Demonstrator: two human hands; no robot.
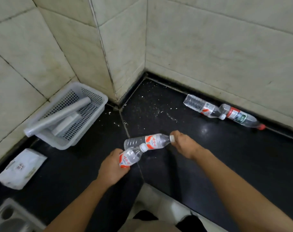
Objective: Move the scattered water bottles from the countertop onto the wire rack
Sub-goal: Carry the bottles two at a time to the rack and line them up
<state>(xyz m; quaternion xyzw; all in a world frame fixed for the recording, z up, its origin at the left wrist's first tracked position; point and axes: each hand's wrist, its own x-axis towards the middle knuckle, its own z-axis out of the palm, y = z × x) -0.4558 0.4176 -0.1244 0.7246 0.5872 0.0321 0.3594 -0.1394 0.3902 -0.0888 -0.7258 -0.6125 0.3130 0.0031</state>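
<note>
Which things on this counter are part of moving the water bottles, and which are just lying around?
Job:
bottle in left hand
bottle in right hand
white-capped bottle by the wall
red-capped bottle by the wall

Lying about:
white basket
roll
tissue pack
sink

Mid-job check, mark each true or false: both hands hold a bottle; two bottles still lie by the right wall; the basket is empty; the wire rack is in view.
1. Each hand holds a bottle. True: left hand grips one by the body, right hand one by the neck.
2. Two bottles lie by the right wall. True: white-capped, red-capped.
3. The basket is empty. False: it holds a grey roll.
4. The wire rack shows. False: not in view.
</note>
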